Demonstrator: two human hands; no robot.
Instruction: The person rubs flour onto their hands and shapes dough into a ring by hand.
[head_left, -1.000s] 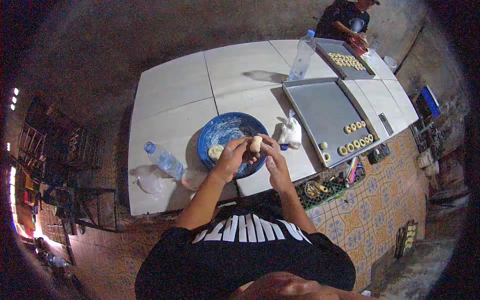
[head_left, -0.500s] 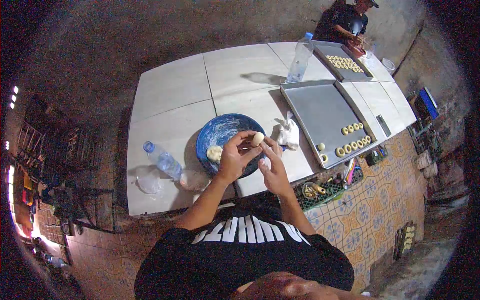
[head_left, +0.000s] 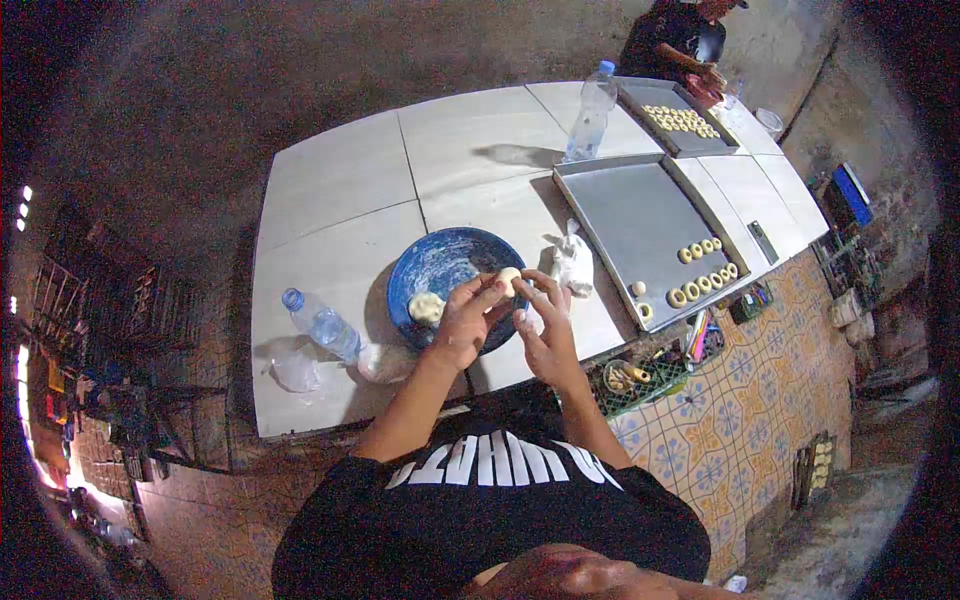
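A small pale dough ball [head_left: 509, 280] is pinched between the fingertips of both hands, above the right side of a blue bowl [head_left: 404, 277]. My left hand [head_left: 468, 322] grips it from the left, fingers curled. From the other side my right hand [head_left: 546, 326] presses its fingers against the ball. Inside the flour-smeared bowl lies a larger lump of dough [head_left: 426, 309]. Just right of the bowl stands a knotted plastic bag of white powder [head_left: 571, 264]. The large metal tray [head_left: 640, 205] holds dough rings [head_left: 702, 287] and one dough ball [head_left: 638, 288] near its front end.
On the left lie a plastic bottle [head_left: 328, 328] and clear bags [head_left: 296, 372]. A tall bottle [head_left: 592, 112] stands behind the tray. Farther off, a person [head_left: 672, 45] works beside a second tray [head_left: 668, 100] of rings. A green crate [head_left: 640, 392] sits below the table edge.
My fingers have shifted around the dough ball, which is partly turned between them. The distant person's hands have moved. The whole view has shifted slightly.
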